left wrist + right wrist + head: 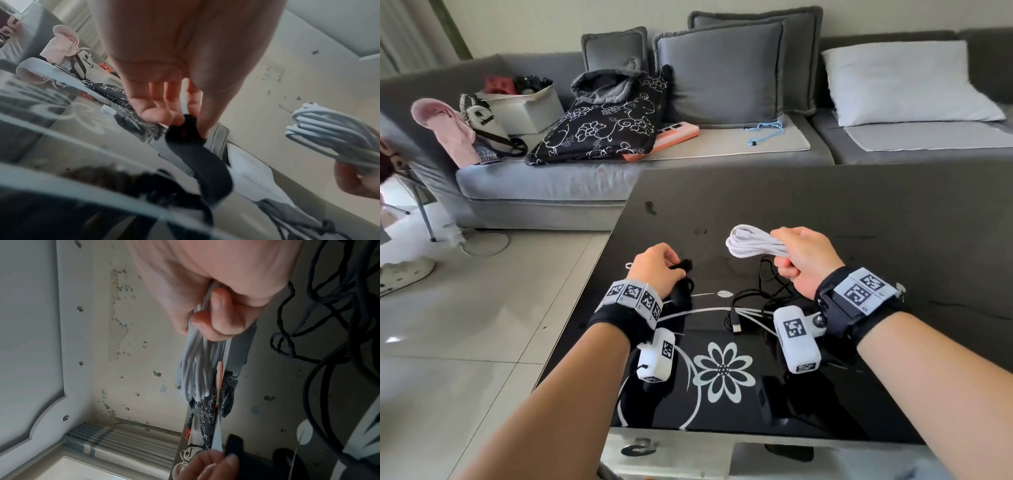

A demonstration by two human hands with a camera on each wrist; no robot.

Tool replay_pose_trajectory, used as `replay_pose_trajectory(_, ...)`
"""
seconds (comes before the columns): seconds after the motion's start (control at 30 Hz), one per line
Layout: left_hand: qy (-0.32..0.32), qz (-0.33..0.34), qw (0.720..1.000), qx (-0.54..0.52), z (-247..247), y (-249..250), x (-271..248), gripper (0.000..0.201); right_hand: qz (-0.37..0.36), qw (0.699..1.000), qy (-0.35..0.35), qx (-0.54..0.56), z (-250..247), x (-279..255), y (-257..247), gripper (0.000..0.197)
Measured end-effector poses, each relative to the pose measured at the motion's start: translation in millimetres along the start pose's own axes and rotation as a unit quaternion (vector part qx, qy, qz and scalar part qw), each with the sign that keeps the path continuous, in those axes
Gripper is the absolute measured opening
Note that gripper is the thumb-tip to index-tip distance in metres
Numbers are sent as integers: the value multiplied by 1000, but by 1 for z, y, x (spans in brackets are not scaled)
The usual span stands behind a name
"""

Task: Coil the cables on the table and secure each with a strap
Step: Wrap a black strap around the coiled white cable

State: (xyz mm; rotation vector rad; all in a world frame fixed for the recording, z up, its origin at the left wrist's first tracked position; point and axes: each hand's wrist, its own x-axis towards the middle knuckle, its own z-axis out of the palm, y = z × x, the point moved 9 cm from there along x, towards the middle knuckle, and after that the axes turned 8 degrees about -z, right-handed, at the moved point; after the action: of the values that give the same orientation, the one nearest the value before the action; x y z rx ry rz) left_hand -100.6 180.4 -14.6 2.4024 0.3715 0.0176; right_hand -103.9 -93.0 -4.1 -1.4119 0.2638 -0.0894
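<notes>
Head view: the fingers (784, 236) of the right hand (803, 262) are curled tight round a white cable (751, 244) wound into a flat bundle of long loops, held clear above the black glass table (859, 219). The bundle's long axis runs out from the fist toward the left hand (655, 265), which is nearby at about the same depth and pinches the top end of a black strap (683, 265). The strap hangs down from that pinch to the table. The wrap therefore likely calls for the strap to travel rightward, across the bundle's long axis. A black cable (760, 298) lies loose and uncoiled on the table under the right hand, nearer to it than to the left.

Left wrist view: thumb and fingertips (156, 114) close narrowly on the strap's (197, 155) fuzzy end; the band curves down and away, limp and wide. The white bundle (329, 134) shows at the right edge, its strands parallel and neat, apart from the strap.

Right wrist view: the curled fingers (218, 318) clamp the white loops (195, 369), which hang straight from the fist. The black cable (320, 337) sprawls beside them in tangled curves.
</notes>
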Motion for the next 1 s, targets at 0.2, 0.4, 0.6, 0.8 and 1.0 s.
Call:
replay_pose_trajectory(0.2,21,19,967,-252,-10,44,2,6,3,1000,-13,-6,-2,2,4,6)
replay_pose_trajectory(0.4,-66,-6,891,-449,17,82,-1,20,-3,999,15,28,-28,9,-5,9)
replay_pose_trajectory(0.6,-55,89,941,-323,32,118,-19,25,-17,998,38,41,-54,9,-22,8)
replay_pose_trajectory(0.8,-120,137,934,-307,49,133,-43,26,-23,999,34,1,-64,-2,-20,5)
replay_pose_trajectory(1.0,-159,174,925,-299,58,145,-55,32,-37,999,27,-2,-62,-8,-19,7)
